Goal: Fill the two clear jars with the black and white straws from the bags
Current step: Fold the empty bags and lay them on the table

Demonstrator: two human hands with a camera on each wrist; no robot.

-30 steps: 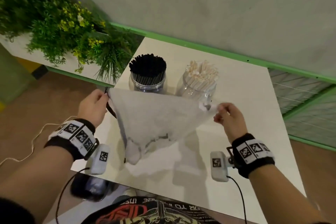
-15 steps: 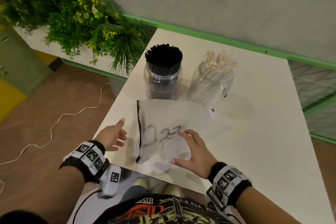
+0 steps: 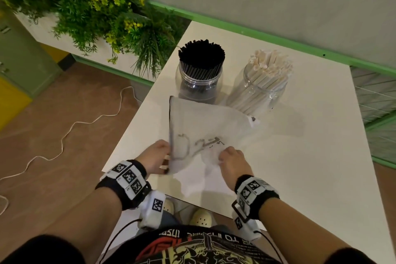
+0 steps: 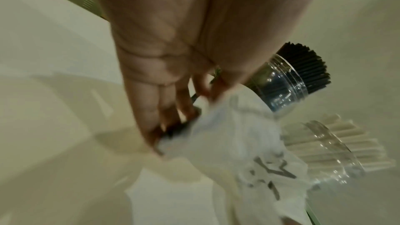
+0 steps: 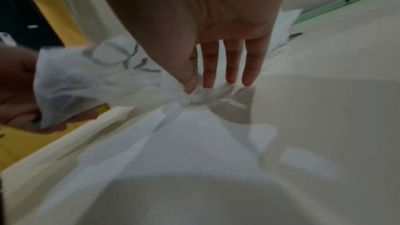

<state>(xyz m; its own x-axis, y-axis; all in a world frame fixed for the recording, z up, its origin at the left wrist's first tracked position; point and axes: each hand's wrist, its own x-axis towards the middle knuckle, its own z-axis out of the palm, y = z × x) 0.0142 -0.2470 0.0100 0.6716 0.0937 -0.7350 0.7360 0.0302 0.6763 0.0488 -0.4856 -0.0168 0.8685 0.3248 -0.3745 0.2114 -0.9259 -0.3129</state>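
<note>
Two clear jars stand at the back of the white table (image 3: 310,156). The left jar (image 3: 199,83) is packed with black straws (image 3: 201,53); the right jar (image 3: 260,92) leans and holds white straws (image 3: 270,66). An empty translucent bag (image 3: 205,126) with black handwriting lies flat in front of them. My left hand (image 3: 155,157) grips the bag's near left corner (image 4: 190,126). My right hand (image 3: 230,155) pinches the bag's near right part (image 5: 194,95) between thumb and fingers against the table.
A planter with green foliage and yellow flowers (image 3: 102,6) stands off the table's left back corner. A green rail (image 3: 278,38) runs along the wall behind. A white cable (image 3: 64,135) lies on the brown floor to the left. The table's near edge is just before my wrists.
One second ago both hands held the bag stretched up in the air. Half a second ago it lay on the table with both hands open. Now both hands have taken hold of its near end.
</note>
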